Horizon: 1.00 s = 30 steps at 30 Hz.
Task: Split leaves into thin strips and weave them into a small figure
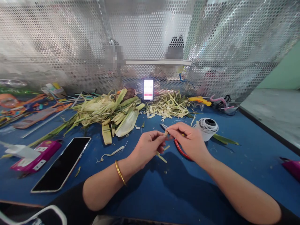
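Over the middle of the blue table, my left hand [150, 145] and my right hand [187, 139] meet fingertip to fingertip. Both pinch a small strip of pale dried leaf [166, 132]; most of it is hidden by the fingers. Thin yellowish strips [161, 157] show just below my left hand. Under my right hand lies a pair of scissors or pliers with red handles [181, 151], partly covered. To its right stands a spool of white thread [207, 128]. A gold bangle [120, 172] circles my left wrist.
A heap of corn-husk-like leaves [100, 109] and a pile of shredded strips [167, 104] lie at the back. On the left are a phone [62, 164] and a purple tissue pack [37, 156]. A perforated metal screen [150, 31] rises behind, with a yellow-handled tool [200, 100] before it.
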Each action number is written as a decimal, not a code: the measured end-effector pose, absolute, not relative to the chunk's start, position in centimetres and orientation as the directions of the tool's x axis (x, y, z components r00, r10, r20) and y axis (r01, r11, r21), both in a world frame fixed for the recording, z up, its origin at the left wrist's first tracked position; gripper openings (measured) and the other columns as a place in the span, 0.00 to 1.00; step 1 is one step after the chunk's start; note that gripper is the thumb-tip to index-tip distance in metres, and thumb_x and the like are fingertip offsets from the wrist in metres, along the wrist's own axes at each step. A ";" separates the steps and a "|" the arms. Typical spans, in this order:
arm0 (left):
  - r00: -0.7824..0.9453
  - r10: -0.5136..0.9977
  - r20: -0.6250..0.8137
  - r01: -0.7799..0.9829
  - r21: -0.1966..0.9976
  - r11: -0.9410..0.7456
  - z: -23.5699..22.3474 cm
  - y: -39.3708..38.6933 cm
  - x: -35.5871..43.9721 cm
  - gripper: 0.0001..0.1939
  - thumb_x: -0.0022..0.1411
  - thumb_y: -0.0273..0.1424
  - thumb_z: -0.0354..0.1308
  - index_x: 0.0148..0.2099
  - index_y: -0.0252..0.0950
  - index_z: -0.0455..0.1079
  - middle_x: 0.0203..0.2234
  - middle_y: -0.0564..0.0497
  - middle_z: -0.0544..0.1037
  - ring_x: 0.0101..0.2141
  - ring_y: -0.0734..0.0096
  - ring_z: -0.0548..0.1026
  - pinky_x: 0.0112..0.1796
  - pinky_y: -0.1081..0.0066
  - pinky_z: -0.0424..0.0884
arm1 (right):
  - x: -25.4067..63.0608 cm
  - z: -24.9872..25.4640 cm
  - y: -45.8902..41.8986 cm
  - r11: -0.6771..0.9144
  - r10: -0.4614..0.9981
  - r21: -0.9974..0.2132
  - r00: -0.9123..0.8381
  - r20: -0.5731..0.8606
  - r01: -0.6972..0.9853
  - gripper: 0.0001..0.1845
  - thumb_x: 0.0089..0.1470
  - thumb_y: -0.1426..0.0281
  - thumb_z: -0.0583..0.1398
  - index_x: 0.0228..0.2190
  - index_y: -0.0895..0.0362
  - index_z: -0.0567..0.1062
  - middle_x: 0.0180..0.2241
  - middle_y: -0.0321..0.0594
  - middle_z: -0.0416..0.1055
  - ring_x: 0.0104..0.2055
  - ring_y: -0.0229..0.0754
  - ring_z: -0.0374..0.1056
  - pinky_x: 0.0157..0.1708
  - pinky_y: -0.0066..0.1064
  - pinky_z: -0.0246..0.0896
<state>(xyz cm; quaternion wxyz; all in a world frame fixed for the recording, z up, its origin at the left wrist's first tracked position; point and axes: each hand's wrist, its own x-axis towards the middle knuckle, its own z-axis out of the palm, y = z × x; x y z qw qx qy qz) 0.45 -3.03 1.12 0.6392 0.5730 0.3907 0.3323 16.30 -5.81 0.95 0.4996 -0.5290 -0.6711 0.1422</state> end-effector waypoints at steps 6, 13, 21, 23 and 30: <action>0.317 0.948 -0.026 -0.064 0.997 0.049 1.1 -1.8 0.2 0.08 0.60 0.31 0.53 0.30 0.33 0.68 0.20 0.56 0.67 0.19 0.81 0.66 0.20 0.79 0.61 | 22.8 2.9 -5.2 0.224 0.804 -0.133 -0.106 0.584 0.965 0.10 0.54 0.74 0.56 0.32 0.54 0.78 0.34 0.39 0.76 0.35 0.42 0.70 0.35 0.33 0.60; 0.270 0.963 -0.014 -0.072 0.997 0.034 1.0 -1.5 0.3 0.08 0.60 0.30 0.52 0.30 0.34 0.68 0.20 0.56 0.66 0.19 0.80 0.66 0.20 0.78 0.61 | 23.8 1.0 -4.3 0.233 0.879 0.451 -0.385 0.283 0.862 0.13 0.48 0.81 0.58 0.25 0.55 0.80 0.32 0.43 0.75 0.42 0.47 0.65 0.54 0.45 0.46; 0.282 0.959 0.007 -0.116 0.993 0.027 1.0 -1.1 -0.2 0.08 0.59 0.32 0.53 0.31 0.34 0.69 0.20 0.56 0.66 0.19 0.80 0.66 0.20 0.78 0.60 | 23.1 -1.4 -2.0 0.222 0.886 0.601 -0.416 0.205 0.768 0.12 0.51 0.78 0.56 0.23 0.59 0.79 0.28 0.47 0.74 0.39 0.49 0.65 0.56 0.46 0.42; 0.281 0.960 0.009 -0.120 0.993 0.026 0.9 -0.9 -0.3 0.08 0.59 0.32 0.53 0.31 0.34 0.68 0.20 0.56 0.66 0.19 0.80 0.65 0.20 0.78 0.60 | 23.4 -1.4 -2.1 0.197 0.877 0.560 -0.400 0.267 0.805 0.11 0.53 0.78 0.55 0.27 0.61 0.78 0.30 0.47 0.74 0.38 0.48 0.65 0.52 0.43 0.47; 0.324 0.946 -0.029 -0.096 0.993 0.063 0.7 -0.5 -0.5 0.08 0.60 0.31 0.53 0.30 0.34 0.67 0.21 0.55 0.67 0.20 0.80 0.66 0.20 0.78 0.60 | 23.0 -0.6 -2.6 0.005 0.907 0.216 -0.096 0.410 0.976 0.10 0.59 0.73 0.51 0.32 0.59 0.72 0.25 0.44 0.74 0.29 0.44 0.68 0.33 0.34 0.50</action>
